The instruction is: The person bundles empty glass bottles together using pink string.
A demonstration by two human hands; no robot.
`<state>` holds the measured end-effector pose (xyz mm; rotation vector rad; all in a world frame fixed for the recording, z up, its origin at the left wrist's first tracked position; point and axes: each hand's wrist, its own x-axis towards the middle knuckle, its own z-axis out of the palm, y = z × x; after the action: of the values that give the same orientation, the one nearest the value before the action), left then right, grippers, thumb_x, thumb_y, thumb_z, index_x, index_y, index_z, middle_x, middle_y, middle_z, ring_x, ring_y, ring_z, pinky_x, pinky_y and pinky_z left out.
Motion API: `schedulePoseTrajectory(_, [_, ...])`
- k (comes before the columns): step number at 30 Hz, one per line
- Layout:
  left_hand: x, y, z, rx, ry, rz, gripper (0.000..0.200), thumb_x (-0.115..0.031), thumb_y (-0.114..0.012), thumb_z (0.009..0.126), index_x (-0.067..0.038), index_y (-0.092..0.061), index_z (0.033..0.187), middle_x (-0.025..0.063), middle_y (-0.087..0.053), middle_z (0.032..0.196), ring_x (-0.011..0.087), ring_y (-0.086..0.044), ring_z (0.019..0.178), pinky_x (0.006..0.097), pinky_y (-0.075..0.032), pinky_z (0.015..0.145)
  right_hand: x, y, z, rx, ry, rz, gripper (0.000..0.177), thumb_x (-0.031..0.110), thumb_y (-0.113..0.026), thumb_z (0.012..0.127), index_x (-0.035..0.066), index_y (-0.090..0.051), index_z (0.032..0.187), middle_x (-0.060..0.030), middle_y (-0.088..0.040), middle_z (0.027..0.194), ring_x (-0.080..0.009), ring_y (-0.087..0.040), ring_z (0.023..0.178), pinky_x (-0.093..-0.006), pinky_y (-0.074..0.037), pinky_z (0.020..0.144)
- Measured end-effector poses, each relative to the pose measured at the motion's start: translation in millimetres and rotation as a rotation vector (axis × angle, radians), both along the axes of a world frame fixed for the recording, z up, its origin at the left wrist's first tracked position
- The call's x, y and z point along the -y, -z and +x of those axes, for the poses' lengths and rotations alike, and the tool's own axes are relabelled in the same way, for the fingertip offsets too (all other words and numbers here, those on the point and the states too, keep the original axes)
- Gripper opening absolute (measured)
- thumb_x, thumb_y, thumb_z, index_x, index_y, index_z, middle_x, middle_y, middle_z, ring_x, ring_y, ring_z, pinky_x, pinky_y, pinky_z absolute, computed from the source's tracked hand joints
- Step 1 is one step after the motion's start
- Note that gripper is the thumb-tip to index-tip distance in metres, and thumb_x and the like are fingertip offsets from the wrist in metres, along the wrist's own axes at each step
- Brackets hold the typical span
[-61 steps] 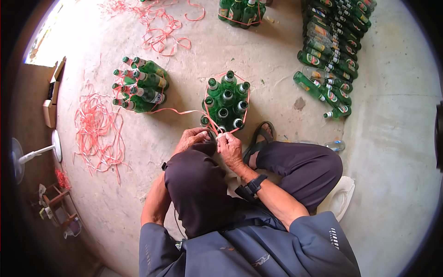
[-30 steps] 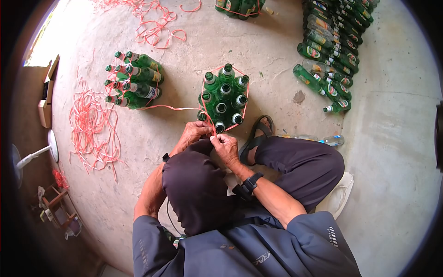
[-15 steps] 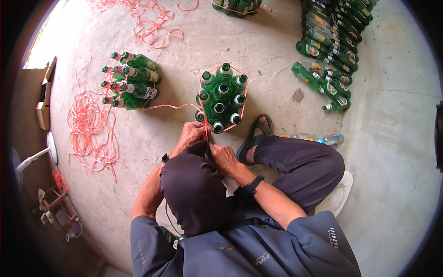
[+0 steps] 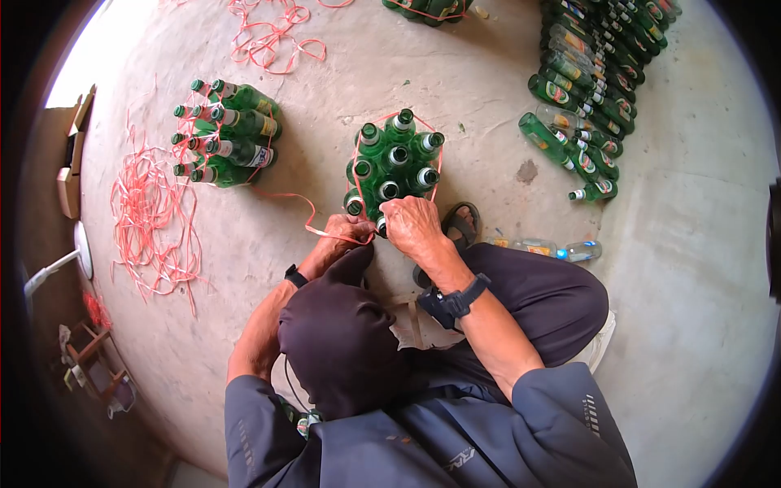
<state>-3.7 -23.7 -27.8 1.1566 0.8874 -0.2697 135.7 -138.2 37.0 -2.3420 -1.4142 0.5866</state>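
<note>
Several green glass bottles (image 4: 392, 159) stand upright in a tight cluster on the floor, with pink plastic twine (image 4: 355, 159) around them. My left hand (image 4: 346, 232) is at the near left corner of this cluster, its fingers closed on the twine. A slack length of it curves off to the left from there. My right hand (image 4: 415, 228) lies over the near right bottles with its fingers curled. It covers part of the nearest bottle mouths, and what its fingertips grip is hidden.
To the left stands another bundle of green bottles (image 4: 232, 134) tied with twine. Loose twine (image 4: 154, 224) lies in a heap beside it. Many bottles (image 4: 586, 89) lie piled at the upper right. Clear plastic bottles (image 4: 537, 247) lie beside my sandalled foot (image 4: 461, 225).
My right hand has moved up and forward from beside the left hand onto the bottles. The twine, pulled toward me before, now loops slackly at the left hand.
</note>
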Motion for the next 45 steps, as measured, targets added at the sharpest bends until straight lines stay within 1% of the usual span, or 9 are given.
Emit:
schedulePoseTrajectory(10, [-4.5, -1.4, 4.4, -0.088, -0.032, -0.090, 0.013, -0.014, -0.071, 0.077, -0.003, -0.066, 0.074, 0.0004, -0.061, 0.068, 0.0090, -0.055, 0.061, 0.0279, -0.042, 0.054, -37.8, -0.5, 22.3, -0.230, -0.320, -0.429, 0.017, 0.010, -0.060, 0.073, 0.001, -0.071, 0.083, -0.0212, -0.068, 0.089, -0.0363, -0.067, 0.086, -0.0453, -0.053, 0.072])
schedulePoseTrajectory(15, [-1.2, 20.4, -4.6, 0.157, 0.022, -0.038, 0.013, -0.014, -0.069, 0.079, -0.002, -0.066, 0.077, 0.0045, -0.064, 0.067, 0.0128, -0.060, 0.057, 0.0263, -0.046, 0.050, -31.5, 18.4, 24.4, -0.276, -0.385, -0.375, 0.014, 0.006, -0.061, 0.069, 0.004, -0.069, 0.080, -0.0196, -0.067, 0.084, -0.0378, -0.065, 0.082, -0.0452, -0.051, 0.067])
schedulePoseTrajectory(20, [-4.3, 12.4, -0.5, 0.044, 0.001, -0.162, 0.018, -0.017, -0.067, 0.082, 0.000, -0.067, 0.080, 0.0079, -0.066, 0.068, 0.0151, -0.063, 0.058, 0.0261, -0.049, 0.051, -31.0, 24.1, 28.5, -0.347, -0.422, -0.262, 0.010, 0.006, -0.060, 0.066, 0.005, -0.065, 0.075, -0.0184, -0.065, 0.078, -0.0402, -0.063, 0.077, -0.0453, -0.049, 0.062])
schedulePoseTrajectory(22, [-5.8, 9.0, 0.0, 0.050, 0.014, -0.176, 0.019, -0.018, -0.066, 0.083, 0.001, -0.067, 0.081, 0.0089, -0.066, 0.068, 0.0156, -0.064, 0.058, 0.0262, -0.050, 0.052, -35.4, 20.1, 29.2, -0.322, -0.450, -0.379, 0.008, 0.007, -0.059, 0.068, 0.003, -0.063, 0.073, -0.0201, -0.064, 0.075, -0.0414, -0.062, 0.074, -0.0465, -0.048, 0.060])
schedulePoseTrajectory(31, [-5.8, 3.7, -0.3, 0.097, -0.012, -0.248, 0.016, -0.014, -0.068, 0.079, 0.002, -0.067, 0.079, 0.0096, -0.067, 0.075, 0.0163, -0.065, 0.059, 0.0281, -0.051, 0.054, -31.0, 17.1, 26.2, -0.277, -0.386, -0.249, 0.017, 0.010, -0.054, 0.070, -0.005, -0.060, 0.070, -0.0285, -0.060, 0.071, -0.0460, -0.060, 0.072, -0.0505, -0.047, 0.062])
schedulePoseTrajectory(35, [4.0, 28.9, -15.4, 0.115, 0.137, -0.156, 0.015, -0.012, -0.065, 0.075, 0.003, -0.064, 0.076, 0.0082, -0.066, 0.071, 0.0142, -0.062, 0.062, 0.0288, -0.050, 0.058, -33.9, 10.7, 30.4, -0.323, -0.360, -0.318, 0.023, 0.012, -0.055, 0.071, -0.009, -0.063, 0.075, -0.0313, -0.061, 0.079, -0.0450, -0.063, 0.081, -0.0486, -0.051, 0.068])
schedulePoseTrajectory(38, [3.8, 17.5, -19.9, 0.077, 0.191, 0.058, 0.018, -0.015, -0.062, 0.078, 0.003, -0.064, 0.075, 0.0078, -0.065, 0.069, 0.0157, -0.062, 0.065, 0.0314, -0.049, 0.061, -28.3, 14.5, 33.1, -0.375, -0.331, -0.232, 0.023, 0.013, -0.054, 0.071, -0.009, -0.059, 0.068, -0.0339, -0.057, 0.070, -0.0482, -0.060, 0.071, -0.0508, -0.049, 0.065])
schedulePoseTrajectory(43, [11.5, 46.9, -43.5, 0.200, 0.186, 0.070, 0.022, -0.019, -0.059, 0.083, 0.002, -0.067, 0.085, 0.0085, -0.066, 0.073, 0.0175, -0.061, 0.067, 0.0318, -0.049, 0.064, -16.5, 7.0, 28.9, -0.364, -0.305, -0.010, 0.022, 0.013, -0.059, 0.074, -0.006, -0.053, 0.066, -0.0289, -0.056, 0.065, -0.0455, -0.059, 0.066, -0.0498, -0.049, 0.061])
schedulePoseTrajectory(45, [10.8, 55.0, -48.6, 0.489, 0.572, 0.595, 0.025, -0.023, -0.057, 0.087, -0.001, -0.068, 0.091, 0.0102, -0.067, 0.079, 0.0194, -0.062, 0.074, 0.0317, -0.049, 0.071, -9.7, 5.7, 24.0, -0.301, -0.285, 0.037, 0.021, 0.012, -0.061, 0.075, -0.004, -0.051, 0.067, -0.0264, -0.057, 0.065, -0.0438, -0.059, 0.065, -0.0488, -0.049, 0.061])
